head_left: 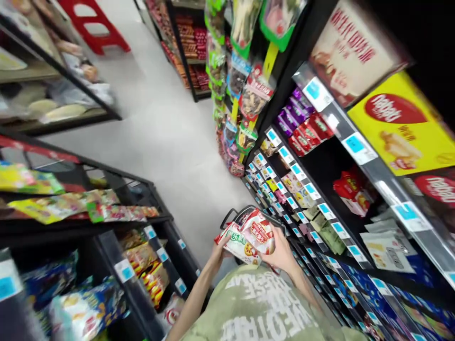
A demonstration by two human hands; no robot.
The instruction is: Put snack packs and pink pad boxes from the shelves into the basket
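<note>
Low in the middle of the view, my left hand (217,253) grips the left side of a white and red snack pack (239,244) with green lettering. My right hand (280,253) is closed on a red and white wafer pack (261,231), which overlaps the other pack's right side. Both packs are close to my body, side by side. Just beyond them shows a dark shopping basket (275,219) with a black handle; the packs hide most of its inside.
Shelves of boxed and bagged snacks with price tags (355,143) rise on my right. A lower rack of bagged snacks (142,255) stands at left. Hanging packs (256,94) line the shelf end. Ahead runs a grey floor (152,104), with a red floor sign (95,26) far off.
</note>
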